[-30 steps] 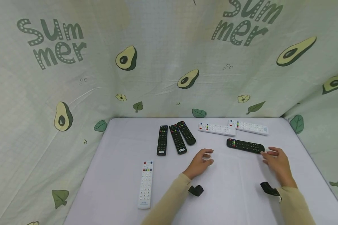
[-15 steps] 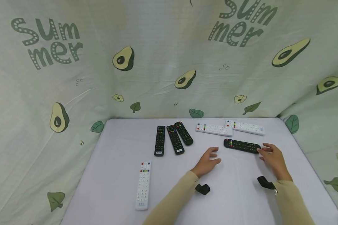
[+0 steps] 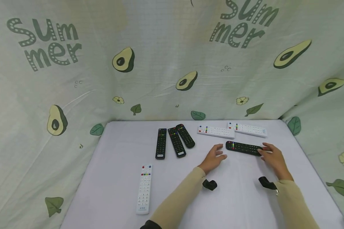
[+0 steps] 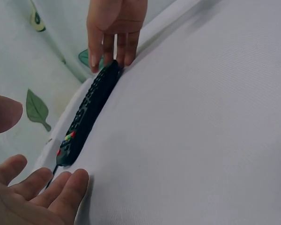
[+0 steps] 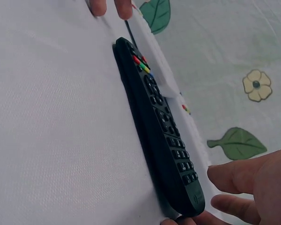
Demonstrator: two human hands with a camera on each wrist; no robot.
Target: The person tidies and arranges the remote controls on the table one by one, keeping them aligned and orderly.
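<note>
Both hands stand at opposite ends of one black television remote (image 3: 243, 148): the left hand (image 3: 213, 158) is open, fingers loosely spread just short of the remote's left end, and the right hand (image 3: 273, 159) is relaxed around the right end, thumb close against it and other fingers apart; whether it touches, I cannot tell. Behind everything hangs a pale green cloth (image 3: 157, 31) printed with the word "summer" (image 3: 22, 32), avocados (image 3: 123, 59), leaves (image 3: 198, 115) and small flowers (image 3: 242, 100). Before it spreads the white-covered counter (image 3: 117, 152), with the black remote on its right half. Beige sleeves (image 3: 179, 197) cover both forearms. A white remote (image 3: 144, 189) lies toward the front left, buttons up, well apart from the rest. At the back right, two more white remotes (image 3: 216, 131) lie close together with their neighbouring ends side by side. Left of them are three black remotes (image 3: 161, 143): the leftmost nearly straight, the other two slanted and close together. Small black mounts (image 3: 209, 184) sit at the wrists. On the remote between the hands, tiny red, green and yellow buttons (image 5: 142, 64) mark the end nearer the left hand.
</note>
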